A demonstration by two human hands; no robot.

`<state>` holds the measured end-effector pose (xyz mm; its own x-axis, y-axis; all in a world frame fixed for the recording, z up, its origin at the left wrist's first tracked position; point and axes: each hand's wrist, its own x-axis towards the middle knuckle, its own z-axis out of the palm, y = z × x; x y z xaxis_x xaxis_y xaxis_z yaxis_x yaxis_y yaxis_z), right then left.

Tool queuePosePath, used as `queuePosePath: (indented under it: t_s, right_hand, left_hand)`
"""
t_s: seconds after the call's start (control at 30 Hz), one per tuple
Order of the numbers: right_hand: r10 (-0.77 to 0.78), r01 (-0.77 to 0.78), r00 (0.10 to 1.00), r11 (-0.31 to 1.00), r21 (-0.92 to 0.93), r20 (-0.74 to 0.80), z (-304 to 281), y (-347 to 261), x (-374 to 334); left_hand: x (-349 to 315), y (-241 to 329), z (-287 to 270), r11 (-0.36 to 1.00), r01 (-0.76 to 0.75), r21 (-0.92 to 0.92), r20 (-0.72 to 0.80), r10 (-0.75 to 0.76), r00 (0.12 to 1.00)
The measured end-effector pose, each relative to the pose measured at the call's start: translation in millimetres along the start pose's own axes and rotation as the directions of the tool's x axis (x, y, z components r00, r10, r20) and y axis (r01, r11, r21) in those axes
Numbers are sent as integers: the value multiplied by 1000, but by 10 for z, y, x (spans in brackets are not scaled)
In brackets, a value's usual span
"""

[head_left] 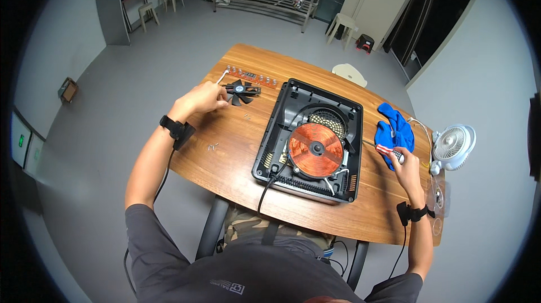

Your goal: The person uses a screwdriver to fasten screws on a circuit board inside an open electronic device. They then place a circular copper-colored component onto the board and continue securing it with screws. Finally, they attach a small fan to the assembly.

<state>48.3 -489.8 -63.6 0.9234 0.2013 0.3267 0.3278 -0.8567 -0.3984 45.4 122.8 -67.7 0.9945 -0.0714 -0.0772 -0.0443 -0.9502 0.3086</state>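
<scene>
My left hand (204, 99) is closed at the left edge of a small black cooling fan (242, 92), its fingertips partly hidden. Just beyond the fan lies a narrow reddish circuit board (253, 76) with a white cable at its left end. In my right hand (407, 169) is a screwdriver (386, 150) with a red, white and dark handle, its shaft pointing left toward the housing. Between my hands sits an opened black induction cooker housing (274, 142), holding a round copper coil (309, 159). A black cord runs from it over the table's near edge.
Small screws (213, 146) lie on the wooden table (220, 165), with more near the fan. A blue cloth (401, 128) lies right of the housing. A white desk fan (452, 146) stands at the right edge, near a clear plastic piece (442, 197). A pale stool (350, 74) stands beyond.
</scene>
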Motion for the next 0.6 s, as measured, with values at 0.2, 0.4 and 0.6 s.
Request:
queuePosePath:
  t_s: [0.2, 0.4, 0.6]
  right_hand:
    - [-46, 50, 995, 998, -45, 83, 82, 47, -111]
    - [-47, 61, 975, 997, -56, 216, 336, 74, -205]
    - [-32, 60, 958, 994, -93, 284, 506, 113, -248]
  left_hand:
    - [-41, -129, 10, 1000, 14, 2, -51, -13, 999]
    - [74, -284, 92, 999, -8, 44, -136, 14, 991]
    - [164, -276, 139, 999, 37, 33, -124, -33, 992]
